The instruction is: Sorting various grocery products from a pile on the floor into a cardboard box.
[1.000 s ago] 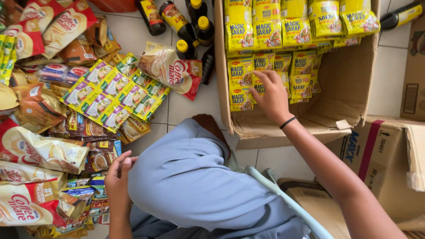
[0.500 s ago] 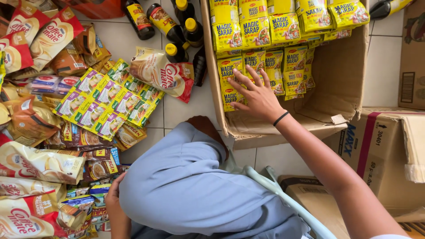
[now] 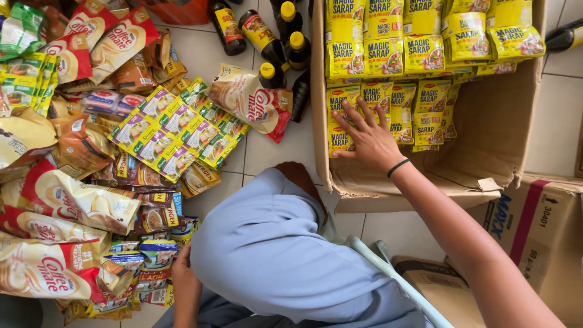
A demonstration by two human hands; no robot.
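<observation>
Two hands are ours in the head view. Our right hand (image 3: 370, 141) lies flat, fingers (image 3: 346, 124) spread, on the yellow sachet strips (image 3: 388, 103) packed in rows inside the open cardboard box (image 3: 486, 152) at the far right. We judge the sorting well along: the upper rows fill the box's far part, yet its near right part shows bare cardboard. Our left hand (image 3: 182, 276) rests near the knee at the floor's packet pile (image 3: 139, 261); whether its fingers grip anything we cannot tell. Dark bottles (image 3: 267, 42) stand just left of the box.

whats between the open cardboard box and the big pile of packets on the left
In the head view, dark bottles with yellow caps and a cream-and-red pouch lie on the tiled floor.
</observation>
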